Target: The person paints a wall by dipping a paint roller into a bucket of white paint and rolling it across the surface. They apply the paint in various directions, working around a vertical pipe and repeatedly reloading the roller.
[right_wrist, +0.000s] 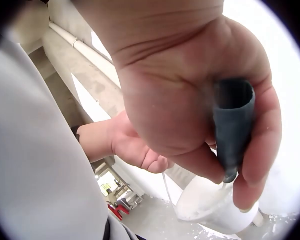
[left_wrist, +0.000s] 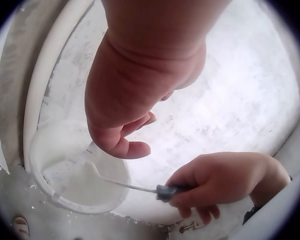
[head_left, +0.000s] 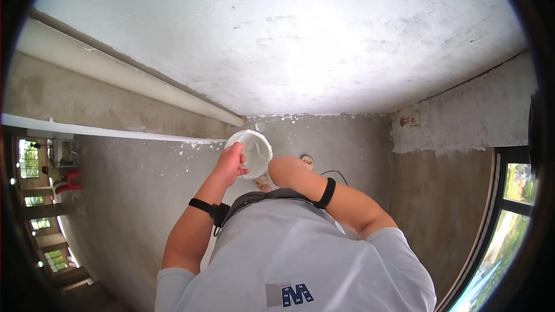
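A white bucket (head_left: 230, 138) hangs in front of the person, with white paint over its inside walls. The left hand (head_left: 230, 163) grips the bucket's thin handle, which runs down from the curled fingers in the right wrist view. Beside it, the right hand (head_left: 287, 171) holds a paint roller by its dark hollow handle (right_wrist: 233, 125). In the left wrist view the roller's thin metal rod (left_wrist: 135, 187) reaches over the rim into the bucket. Its white-coated far end lies inside, partly hidden by the bucket.
A broad white-painted surface (head_left: 300, 40) fills the space ahead, with a pale pipe (head_left: 133, 81) along its left. White spatters mark the grey floor (head_left: 341, 133). Near the feet are a small round object (head_left: 307, 162) and a dark cable (head_left: 335, 173). A red chair (head_left: 72, 180) stands far left.
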The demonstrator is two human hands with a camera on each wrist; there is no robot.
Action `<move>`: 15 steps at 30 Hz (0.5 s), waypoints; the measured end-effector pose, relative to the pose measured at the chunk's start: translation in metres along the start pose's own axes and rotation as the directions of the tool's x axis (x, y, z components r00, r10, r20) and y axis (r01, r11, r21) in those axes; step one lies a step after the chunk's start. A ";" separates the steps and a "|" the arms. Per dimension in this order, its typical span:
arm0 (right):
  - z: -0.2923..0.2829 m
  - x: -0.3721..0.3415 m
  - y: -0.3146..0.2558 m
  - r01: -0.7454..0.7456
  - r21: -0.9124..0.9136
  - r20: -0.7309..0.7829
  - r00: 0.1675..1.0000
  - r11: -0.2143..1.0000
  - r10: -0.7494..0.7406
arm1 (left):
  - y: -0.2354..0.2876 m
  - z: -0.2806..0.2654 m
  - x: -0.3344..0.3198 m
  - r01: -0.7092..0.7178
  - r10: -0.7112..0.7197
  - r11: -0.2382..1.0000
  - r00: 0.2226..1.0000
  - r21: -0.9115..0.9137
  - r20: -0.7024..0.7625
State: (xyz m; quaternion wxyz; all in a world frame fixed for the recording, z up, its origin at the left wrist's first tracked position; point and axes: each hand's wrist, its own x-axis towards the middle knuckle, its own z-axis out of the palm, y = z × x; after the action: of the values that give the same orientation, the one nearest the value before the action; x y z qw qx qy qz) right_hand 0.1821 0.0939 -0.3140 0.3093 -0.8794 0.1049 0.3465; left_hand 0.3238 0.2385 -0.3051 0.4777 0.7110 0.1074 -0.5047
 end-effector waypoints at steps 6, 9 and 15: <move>0.002 0.010 -0.010 -0.058 0.057 0.022 0.998 0.997 0.056 | 0.000 -0.011 0.004 -0.005 0.005 0.999 1.000 -0.039 0.003; -0.009 0.002 -0.016 -0.089 0.091 0.040 0.996 0.992 0.085 | 0.004 -0.014 0.007 -0.013 0.013 1.000 1.000 -0.028 0.005; -0.014 -0.001 -0.018 -0.055 0.106 -0.033 0.998 0.993 0.059 | 0.019 -0.011 0.006 -0.016 0.016 1.000 1.000 0.024 0.020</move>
State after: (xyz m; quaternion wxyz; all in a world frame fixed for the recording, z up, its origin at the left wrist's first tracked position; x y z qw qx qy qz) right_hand 0.1958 0.0991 -0.2966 0.3430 -0.8647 0.1534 0.3334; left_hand 0.3449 0.2351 -0.2991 0.4742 0.7124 0.0908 -0.5093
